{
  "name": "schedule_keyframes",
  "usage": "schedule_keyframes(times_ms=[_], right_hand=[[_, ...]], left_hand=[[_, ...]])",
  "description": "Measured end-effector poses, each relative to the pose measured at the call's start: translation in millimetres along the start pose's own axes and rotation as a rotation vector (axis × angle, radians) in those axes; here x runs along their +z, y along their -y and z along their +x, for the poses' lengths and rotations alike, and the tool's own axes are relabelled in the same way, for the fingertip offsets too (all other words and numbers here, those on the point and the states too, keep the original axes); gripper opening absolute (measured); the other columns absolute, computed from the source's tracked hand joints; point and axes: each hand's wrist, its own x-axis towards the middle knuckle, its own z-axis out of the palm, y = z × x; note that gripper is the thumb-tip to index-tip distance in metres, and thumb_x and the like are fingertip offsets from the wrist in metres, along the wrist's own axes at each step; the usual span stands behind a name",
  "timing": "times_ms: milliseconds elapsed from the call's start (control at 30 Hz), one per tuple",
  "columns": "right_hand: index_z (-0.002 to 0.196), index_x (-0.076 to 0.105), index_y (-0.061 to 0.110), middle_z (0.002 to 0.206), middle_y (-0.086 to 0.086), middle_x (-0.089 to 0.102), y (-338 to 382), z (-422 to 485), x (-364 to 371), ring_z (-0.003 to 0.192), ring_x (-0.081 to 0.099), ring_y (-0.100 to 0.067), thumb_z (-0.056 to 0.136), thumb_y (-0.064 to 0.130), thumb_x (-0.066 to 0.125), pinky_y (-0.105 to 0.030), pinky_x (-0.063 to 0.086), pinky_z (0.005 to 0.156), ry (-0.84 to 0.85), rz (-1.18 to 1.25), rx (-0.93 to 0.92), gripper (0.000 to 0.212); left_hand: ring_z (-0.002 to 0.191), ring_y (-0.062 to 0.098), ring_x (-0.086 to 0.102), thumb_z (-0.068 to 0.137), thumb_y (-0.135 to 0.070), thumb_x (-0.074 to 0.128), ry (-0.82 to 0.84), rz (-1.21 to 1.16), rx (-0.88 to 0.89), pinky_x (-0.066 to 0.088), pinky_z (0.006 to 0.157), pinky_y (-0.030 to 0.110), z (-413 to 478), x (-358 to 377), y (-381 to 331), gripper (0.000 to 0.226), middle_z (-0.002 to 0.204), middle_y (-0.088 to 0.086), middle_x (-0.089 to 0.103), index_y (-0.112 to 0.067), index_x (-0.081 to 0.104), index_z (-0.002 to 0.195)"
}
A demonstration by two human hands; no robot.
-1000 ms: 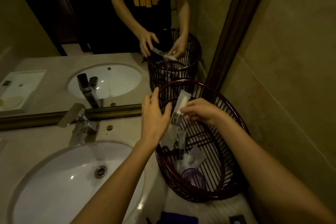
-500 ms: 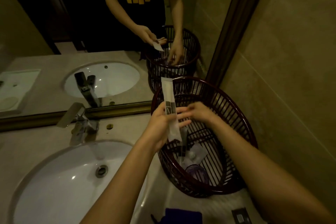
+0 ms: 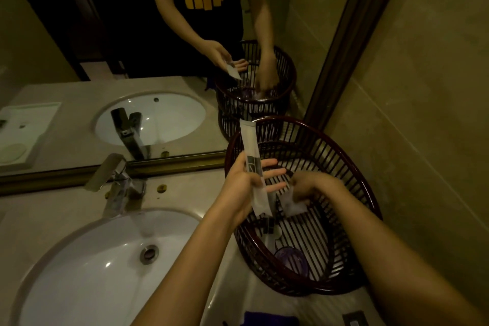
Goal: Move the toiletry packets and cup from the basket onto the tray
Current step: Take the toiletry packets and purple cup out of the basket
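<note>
Here the long packet point(image 3: 254, 167) stands upright in the left hand point(image 3: 244, 185) grip

Count at the basin:
One basket point(image 3: 344, 167); one purple cup point(image 3: 292, 259); two hands point(image 3: 246, 185) point(image 3: 309, 188); one sink point(image 3: 87, 272); one tap point(image 3: 116, 180); packets at least three, rest unclear.

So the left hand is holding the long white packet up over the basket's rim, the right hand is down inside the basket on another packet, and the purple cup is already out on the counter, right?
Not quite. The purple cup is not on the counter; the head view shows it at the bottom of the basket. The rest stands: the left hand holds the long white packet up over the rim, and the right hand is down inside on another packet.
</note>
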Motion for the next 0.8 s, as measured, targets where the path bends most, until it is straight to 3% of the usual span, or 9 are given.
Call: schedule_keyframes(times_ms=[100,200,300,367,433,533,600,700,800], right_hand=[[0.092,0.069,0.015,0.085,-0.005,0.069,-9.4,-36.8,-32.6,0.072,0.064,-0.013,0.082,0.011,0.072,-0.026,0.05,0.056,-0.255,0.273,-0.172,0.011],[0.079,0.067,0.017,0.07,-0.002,0.062,-15.2,-84.0,-40.7,0.06,0.059,-0.011,0.082,0.012,0.071,-0.026,0.046,0.052,-0.545,0.604,-0.322,0.007],[0.084,0.066,0.011,0.069,-0.002,0.062,-4.5,-120.4,-30.9,0.059,0.062,-0.012,0.086,0.012,0.071,-0.021,0.05,0.051,-0.674,0.893,-0.486,0.005],[0.087,0.066,0.011,0.072,-0.002,0.066,8.4,-133.4,-20.7,0.06,0.064,-0.013,0.089,0.013,0.071,-0.018,0.053,0.053,-0.732,0.935,-0.566,0.006],[0.088,0.066,0.017,0.079,0.0,0.068,24.2,-137.7,-8.1,0.067,0.067,-0.007,0.092,0.015,0.07,-0.019,0.056,0.055,-0.818,0.797,-0.591,0.006],[0.091,0.063,0.023,0.095,0.008,0.068,49.7,-137.6,14.4,0.079,0.07,0.003,0.092,0.013,0.069,-0.019,0.06,0.059,-0.817,0.587,-0.63,0.012],[0.097,0.066,0.026,0.101,0.012,0.069,61.4,-136.2,23.7,0.089,0.067,0.003,0.093,0.021,0.069,-0.027,0.062,0.074,-0.786,0.428,-0.649,0.008],[0.115,0.069,0.028,0.109,0.014,0.069,62.2,-134.8,27.3,0.099,0.065,0.003,0.097,0.036,0.061,-0.026,0.058,0.085,-0.657,0.384,-0.712,0.021],[0.117,0.068,0.036,0.11,0.019,0.071,47.8,-138.9,17.5,0.097,0.067,0.005,0.103,0.033,0.053,-0.015,0.055,0.074,-0.569,0.597,-0.739,0.021]], left_hand=[[0.111,0.04,0.068,0.072,0.027,0.027,-0.007,-0.024,-0.001,0.058,0.087,0.059,0.3,-0.6,0.2,0.086,0.13,0.028,0.058,-0.032,0.043,0.133],[0.109,0.037,0.07,0.076,0.024,0.029,-0.043,-0.023,0.001,0.059,0.086,0.059,0.8,0.4,1.3,0.085,0.129,0.028,0.059,-0.031,0.036,0.141],[0.109,0.04,0.069,0.094,0.007,0.04,-0.051,-0.054,-0.001,0.057,0.087,0.062,2.0,3.0,0.5,0.061,0.128,0.03,0.059,-0.023,0.035,0.147],[0.113,0.042,0.067,0.103,-0.018,0.047,-0.051,-0.093,-0.029,0.054,0.092,0.064,2.1,3.3,0.7,0.052,0.13,0.031,0.059,-0.021,0.029,0.151],[0.117,0.041,0.065,0.104,-0.039,0.044,-0.022,-0.088,-0.057,0.051,0.097,0.063,1.0,3.1,0.0,0.053,0.134,0.029,0.06,-0.017,0.036,0.151],[0.105,0.031,0.072,0.102,-0.05,0.04,-0.015,-0.082,-0.044,0.061,0.081,0.049,-1.3,1.9,-1.4,0.053,0.121,0.02,0.071,-0.014,0.063,0.133],[0.1,0.03,0.074,0.1,-0.051,0.045,-0.028,-0.124,-0.06,0.062,0.073,0.04,-3.6,1.7,-4.4,0.048,0.111,0.017,0.075,-0.018,0.077,0.112],[0.112,0.035,0.069,0.096,-0.05,0.053,-0.05,-0.176,-0.135,0.063,0.08,0.042,-8.8,-2.0,-9.0,0.052,0.122,0.024,0.07,-0.009,0.069,0.124],[0.124,0.042,0.058,0.099,-0.027,0.054,-0.036,-0.214,-0.14,0.057,0.091,0.051,-6.2,-3.7,-6.0,0.053,0.135,0.03,0.059,-0.001,0.044,0.145]])
